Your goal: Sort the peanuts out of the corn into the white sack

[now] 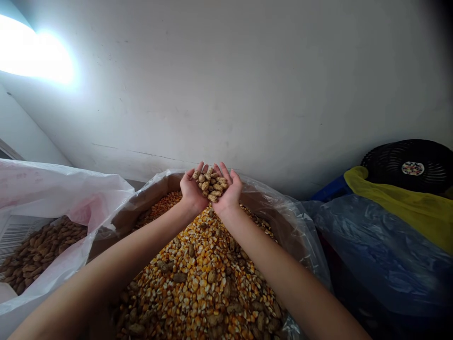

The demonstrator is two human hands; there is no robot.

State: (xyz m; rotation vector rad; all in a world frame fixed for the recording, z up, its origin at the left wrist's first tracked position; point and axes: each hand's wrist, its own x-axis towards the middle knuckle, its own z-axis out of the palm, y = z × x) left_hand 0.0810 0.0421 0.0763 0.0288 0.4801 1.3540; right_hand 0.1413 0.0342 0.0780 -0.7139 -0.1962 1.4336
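My left hand and my right hand are cupped side by side, palms up, and together hold a heap of unshelled peanuts. They hang above a large sack of dried yellow-orange corn kernels. Several peanuts lie mixed among the kernels below my forearms. Neither hand touches the corn.
A white plastic sack of peanuts with a barcode label stands to the left. On the right lie blue plastic sheeting, a yellow cloth and a black round fan. A white wall rises behind.
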